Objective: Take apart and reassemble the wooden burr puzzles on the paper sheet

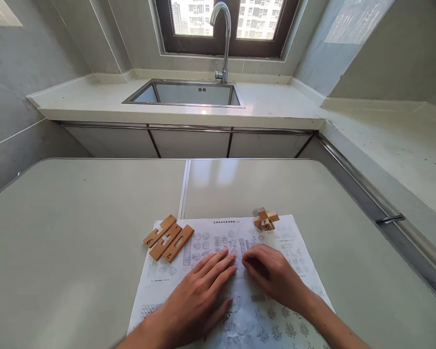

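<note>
A printed sheet of paper (pixel 247 310) covered with small diagrams lies on the table under both hands. My left hand (pixel 199 295) rests flat on it, fingers stretched out and thumb apart, holding nothing. My right hand (pixel 274 271) touches the sheet to the right, its fingers curled in with no object visible in them. Beyond the left hand, on the sheet's upper left corner, several flat wooden puzzle pieces (pixel 178 244) with cut-outs and printed numbers lie side by side. An interlocked wooden burr puzzle (pixel 266 219) sits on the upper right edge, past my right hand.
The pale table (pixel 76 232) has a seam (pixel 184 189) running away from me. Past its far edge stands a white counter (pixel 276 99) with a sink (pixel 192 92) and a chrome faucet (pixel 225 43) below a window. Another counter ledge (pixel 396 145) runs along the right.
</note>
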`<state>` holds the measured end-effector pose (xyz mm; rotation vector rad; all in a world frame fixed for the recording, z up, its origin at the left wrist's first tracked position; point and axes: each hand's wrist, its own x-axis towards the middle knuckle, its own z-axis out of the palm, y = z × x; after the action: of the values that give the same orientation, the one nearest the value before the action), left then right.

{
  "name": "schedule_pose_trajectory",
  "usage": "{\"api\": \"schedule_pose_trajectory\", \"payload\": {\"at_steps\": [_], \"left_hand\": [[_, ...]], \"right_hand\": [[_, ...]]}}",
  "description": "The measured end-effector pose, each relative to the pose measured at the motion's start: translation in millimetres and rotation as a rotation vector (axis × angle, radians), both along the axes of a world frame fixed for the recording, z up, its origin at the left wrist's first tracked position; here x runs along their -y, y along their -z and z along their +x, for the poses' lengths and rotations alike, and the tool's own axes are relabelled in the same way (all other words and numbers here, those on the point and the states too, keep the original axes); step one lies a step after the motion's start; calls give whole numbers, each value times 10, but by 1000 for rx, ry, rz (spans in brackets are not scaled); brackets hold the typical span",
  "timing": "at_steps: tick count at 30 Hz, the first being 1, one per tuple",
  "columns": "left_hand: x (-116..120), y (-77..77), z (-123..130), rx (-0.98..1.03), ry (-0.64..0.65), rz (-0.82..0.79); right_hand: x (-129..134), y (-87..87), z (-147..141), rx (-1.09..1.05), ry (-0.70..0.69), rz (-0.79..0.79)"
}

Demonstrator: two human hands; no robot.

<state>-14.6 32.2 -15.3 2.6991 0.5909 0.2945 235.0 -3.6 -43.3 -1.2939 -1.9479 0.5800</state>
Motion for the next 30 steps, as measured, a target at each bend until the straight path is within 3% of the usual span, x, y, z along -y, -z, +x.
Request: {"api": "schedule_pose_trajectory", "payload": {"at_steps": [14,24,30], "left_hand": [[-39,59,-37,7,14,11],[-33,14,-31,22,3,24],[-37,20,-32,25,-4,30]], "right_hand": [[-42,-39,14,-108,65,-119],[-46,-43,36,-155,98,-192],[-52,14,50,-309,174,-264]]}}
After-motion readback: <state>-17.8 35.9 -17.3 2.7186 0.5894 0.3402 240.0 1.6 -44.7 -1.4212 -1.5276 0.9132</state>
